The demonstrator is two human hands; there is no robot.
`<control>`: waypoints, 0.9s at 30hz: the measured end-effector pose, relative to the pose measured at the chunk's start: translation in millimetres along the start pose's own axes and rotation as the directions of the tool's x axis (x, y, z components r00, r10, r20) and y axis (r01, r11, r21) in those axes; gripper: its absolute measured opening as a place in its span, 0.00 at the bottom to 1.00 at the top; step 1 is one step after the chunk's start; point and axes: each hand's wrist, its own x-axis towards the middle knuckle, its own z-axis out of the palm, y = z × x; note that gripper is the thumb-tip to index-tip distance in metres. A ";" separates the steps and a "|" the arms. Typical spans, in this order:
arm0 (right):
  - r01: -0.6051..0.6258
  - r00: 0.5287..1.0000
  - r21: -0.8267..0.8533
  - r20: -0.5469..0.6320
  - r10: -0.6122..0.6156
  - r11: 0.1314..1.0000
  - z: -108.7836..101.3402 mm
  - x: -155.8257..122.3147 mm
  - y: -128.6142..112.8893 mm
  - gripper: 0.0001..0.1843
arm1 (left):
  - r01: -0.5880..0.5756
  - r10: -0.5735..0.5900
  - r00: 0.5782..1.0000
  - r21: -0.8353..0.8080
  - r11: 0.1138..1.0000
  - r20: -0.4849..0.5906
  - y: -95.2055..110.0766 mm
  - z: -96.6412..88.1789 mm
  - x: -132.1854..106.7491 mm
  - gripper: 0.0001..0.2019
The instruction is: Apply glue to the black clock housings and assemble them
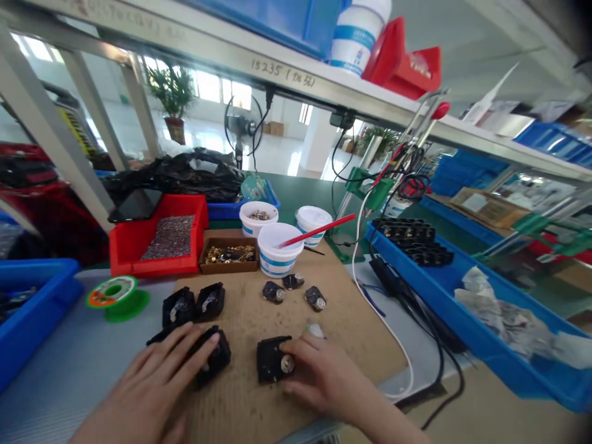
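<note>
Black plastic casings (272,361) sit on a brown mat (296,320) covering the table (60,370), near the person, with a red bin (160,237) and white tubs (275,250) farther off. The left hand (148,385) lies flat, its fingers (203,345) open across one casing (215,357). The right hand (324,376) grips another, fingers (296,351) closed beside its round metal stud (287,364).
</note>
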 end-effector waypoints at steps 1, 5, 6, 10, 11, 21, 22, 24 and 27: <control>-0.063 0.997 -0.017 -0.045 0.063 0.998 -4.7 3.9 11.6 0.31 | -0.062 0.059 0.997 0.060 0.996 0.051 -1.1 -0.7 12.4 0.42; -0.403 0.896 -0.123 -0.254 0.364 0.907 -6.3 28.3 55.4 0.14 | -0.035 0.015 0.979 0.098 0.995 0.201 -1.3 1.8 49.2 0.35; -0.441 0.879 -0.140 -0.266 0.395 0.886 -2.9 34.4 64.0 0.14 | -0.005 -0.014 0.974 0.081 0.997 0.228 -0.7 1.9 54.5 0.32; -0.440 0.883 -0.151 -0.253 0.396 0.885 6.8 45.6 80.3 0.14 | 0.084 -0.078 0.957 -0.009 0.996 0.280 9.9 -6.3 59.4 0.23; -0.431 0.884 -0.137 -0.264 0.387 0.892 5.6 43.9 79.3 0.12 | 0.108 -0.096 0.952 -0.027 0.994 0.292 15.3 -9.1 56.6 0.24; 0.356 0.897 0.142 -0.329 -0.296 0.924 13.1 2.1 -40.6 0.12 | 0.094 -0.091 0.991 -0.027 0.995 0.099 48.2 3.4 -2.5 0.32; 0.392 0.885 0.107 -0.316 -0.342 0.914 22.6 2.8 -52.7 0.13 | 0.072 -0.070 0.993 -0.013 0.997 0.100 45.6 2.5 -6.0 0.33; 0.393 0.877 0.040 -0.316 -0.361 0.919 40.7 6.5 -68.7 0.12 | 0.045 -0.045 0.994 -0.003 0.999 0.099 40.6 -0.7 -10.9 0.34; 0.374 0.897 -0.022 -0.244 -0.368 0.927 58.1 12.5 -75.7 0.13 | 0.079 -0.077 0.995 -0.028 0.997 0.067 37.0 -2.2 -14.8 0.33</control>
